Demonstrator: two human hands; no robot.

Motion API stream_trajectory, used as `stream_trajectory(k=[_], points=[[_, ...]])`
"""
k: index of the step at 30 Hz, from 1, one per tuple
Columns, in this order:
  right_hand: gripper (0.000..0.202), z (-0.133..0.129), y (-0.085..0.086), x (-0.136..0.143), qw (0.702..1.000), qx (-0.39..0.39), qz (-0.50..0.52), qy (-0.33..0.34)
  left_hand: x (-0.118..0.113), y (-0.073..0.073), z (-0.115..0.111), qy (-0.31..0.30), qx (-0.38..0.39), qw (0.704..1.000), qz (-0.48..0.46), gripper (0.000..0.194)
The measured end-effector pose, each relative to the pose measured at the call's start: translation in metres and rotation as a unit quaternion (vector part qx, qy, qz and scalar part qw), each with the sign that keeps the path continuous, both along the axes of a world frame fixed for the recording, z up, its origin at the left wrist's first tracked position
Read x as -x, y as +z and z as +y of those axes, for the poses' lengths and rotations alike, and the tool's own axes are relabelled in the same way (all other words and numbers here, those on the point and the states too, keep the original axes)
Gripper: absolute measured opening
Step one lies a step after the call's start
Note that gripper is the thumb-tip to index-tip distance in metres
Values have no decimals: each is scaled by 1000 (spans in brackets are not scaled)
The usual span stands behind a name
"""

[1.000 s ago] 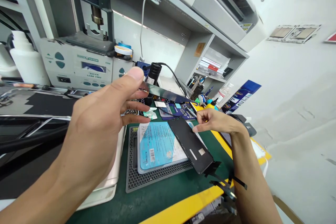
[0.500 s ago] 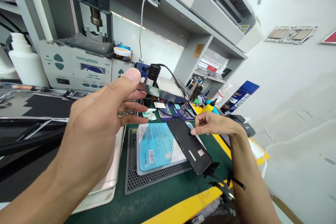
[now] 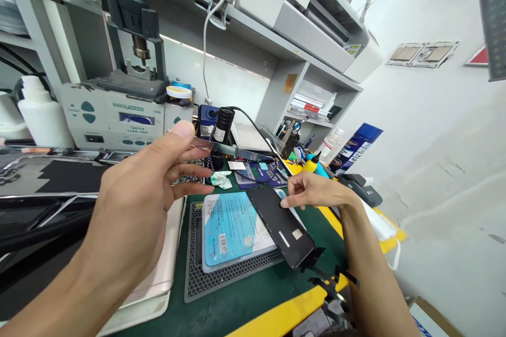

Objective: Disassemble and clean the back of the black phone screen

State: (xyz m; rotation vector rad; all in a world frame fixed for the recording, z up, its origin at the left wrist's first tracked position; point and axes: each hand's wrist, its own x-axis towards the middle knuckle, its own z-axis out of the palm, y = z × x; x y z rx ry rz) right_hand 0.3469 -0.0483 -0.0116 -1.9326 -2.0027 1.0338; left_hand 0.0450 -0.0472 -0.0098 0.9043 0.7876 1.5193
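Observation:
My left hand (image 3: 134,189) is raised at the left, pinching a thin, dark flat piece (image 3: 245,154) between thumb and index finger, with the other fingers spread. The piece is seen nearly edge-on and points right. My right hand (image 3: 310,190) grips the edge of a black phone screen panel (image 3: 279,224), which tilts over the right side of a blue and white box (image 3: 233,224). Black strips hang near the panel's lower end. Under the box is a grey perforated mat (image 3: 225,285).
A soldering station (image 3: 114,118) and white bottle (image 3: 45,116) stand at the back left. A black cylinder (image 3: 222,129) with a cable is behind the hands. Pale trays (image 3: 158,279) lie left of the mat; a yellow edge strip (image 3: 280,316) runs along the front.
The view has shifted slightly, so most things appear a little lower and further left. Both hands keep their holds on the thin piece and the panel.

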Motion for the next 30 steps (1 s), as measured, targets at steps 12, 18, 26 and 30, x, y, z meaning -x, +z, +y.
stream_trajectory(k=[12, 18, 26, 30], points=[[46, -1, 3, 3, 1000, 5, -9, -4, -2, 1, 1, 4, -7, 1000, 0, 21], [44, -1, 2, 3, 1000, -2, -8, -4, -1, 0, -1, 1, 0, 1000, -1, 24], [44, -1, 2, 3, 1000, -1, -11, -6, -2, 2, 1, 2, -6, 1000, -3, 26], [44, -1, 1, 2, 1000, 0, -10, -7, 0, 1, -1, 0, -5, 1000, 0, 25]])
